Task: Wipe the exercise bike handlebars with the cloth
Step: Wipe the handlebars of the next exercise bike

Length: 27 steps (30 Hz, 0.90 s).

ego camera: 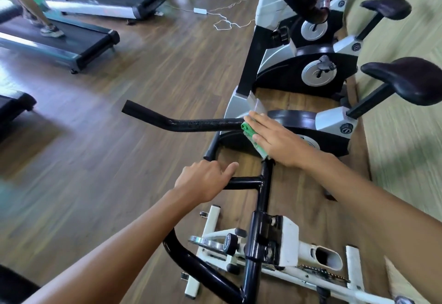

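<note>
Black foam-covered exercise bike handlebars point(191, 124) extend leftward from the bike's black metal stem point(259, 198). Right hand point(277, 141), fingers flat and together, presses a folded green cloth point(248, 131) onto the bar near the stem junction. Left hand point(203, 179) is closed around the short black crossbar point(244, 181), thumb extended along it. Below is brown wood-plank flooring point(143, 76); black treadmills point(71, 45) stand at the far left, and grey-and-black exercise bikes point(311, 71) line the right-hand wall.

No legible text anywhere; the black knob point(230, 244) on the white bike frame point(290, 233) has print, too blurred.
</note>
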Each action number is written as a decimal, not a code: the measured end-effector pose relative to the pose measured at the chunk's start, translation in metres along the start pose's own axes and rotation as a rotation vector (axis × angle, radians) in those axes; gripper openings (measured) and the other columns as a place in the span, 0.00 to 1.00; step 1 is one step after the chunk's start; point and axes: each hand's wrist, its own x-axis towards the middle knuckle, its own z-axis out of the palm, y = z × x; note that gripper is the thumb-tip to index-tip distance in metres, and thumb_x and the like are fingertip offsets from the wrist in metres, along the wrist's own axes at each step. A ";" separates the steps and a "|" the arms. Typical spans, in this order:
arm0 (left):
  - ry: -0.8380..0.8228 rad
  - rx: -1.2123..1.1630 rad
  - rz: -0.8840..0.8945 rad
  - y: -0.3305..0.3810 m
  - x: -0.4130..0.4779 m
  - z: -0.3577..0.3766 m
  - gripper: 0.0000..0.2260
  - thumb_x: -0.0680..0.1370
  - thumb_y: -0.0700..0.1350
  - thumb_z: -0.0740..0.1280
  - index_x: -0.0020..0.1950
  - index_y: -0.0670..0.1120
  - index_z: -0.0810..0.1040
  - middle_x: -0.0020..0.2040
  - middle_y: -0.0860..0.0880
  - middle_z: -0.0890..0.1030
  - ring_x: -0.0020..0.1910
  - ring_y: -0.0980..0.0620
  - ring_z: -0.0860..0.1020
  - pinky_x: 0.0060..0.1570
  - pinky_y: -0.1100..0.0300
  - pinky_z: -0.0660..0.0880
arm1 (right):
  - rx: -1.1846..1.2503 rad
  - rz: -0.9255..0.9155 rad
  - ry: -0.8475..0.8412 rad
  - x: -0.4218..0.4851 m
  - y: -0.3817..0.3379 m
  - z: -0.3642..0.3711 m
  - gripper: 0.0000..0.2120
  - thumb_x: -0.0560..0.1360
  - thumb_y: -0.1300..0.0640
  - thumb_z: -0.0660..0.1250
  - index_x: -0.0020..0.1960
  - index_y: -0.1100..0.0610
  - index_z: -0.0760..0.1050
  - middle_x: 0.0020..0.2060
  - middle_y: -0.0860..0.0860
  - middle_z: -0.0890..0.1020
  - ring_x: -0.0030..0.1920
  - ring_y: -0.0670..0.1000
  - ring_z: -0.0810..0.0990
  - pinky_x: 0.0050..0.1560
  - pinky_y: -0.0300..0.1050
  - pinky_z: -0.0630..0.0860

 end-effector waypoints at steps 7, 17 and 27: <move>-0.004 -0.050 -0.025 0.000 0.000 -0.001 0.30 0.80 0.69 0.45 0.44 0.49 0.78 0.39 0.50 0.79 0.42 0.48 0.78 0.45 0.51 0.75 | -0.411 -0.313 -0.097 0.046 -0.004 -0.010 0.27 0.85 0.47 0.45 0.82 0.50 0.43 0.81 0.45 0.47 0.80 0.48 0.47 0.78 0.44 0.48; 0.027 -0.013 -0.131 -0.008 -0.009 -0.005 0.28 0.81 0.66 0.46 0.45 0.50 0.77 0.44 0.50 0.80 0.45 0.46 0.77 0.45 0.51 0.72 | -0.589 -0.869 0.346 0.091 -0.036 0.014 0.23 0.81 0.56 0.55 0.72 0.63 0.71 0.71 0.58 0.74 0.71 0.56 0.72 0.77 0.42 0.47; 0.097 0.009 -0.142 -0.003 -0.014 -0.007 0.26 0.82 0.64 0.46 0.39 0.49 0.73 0.40 0.49 0.79 0.40 0.46 0.77 0.40 0.52 0.71 | -0.586 -0.922 0.353 0.137 -0.069 0.051 0.24 0.85 0.54 0.48 0.78 0.63 0.59 0.77 0.58 0.63 0.74 0.59 0.67 0.70 0.53 0.71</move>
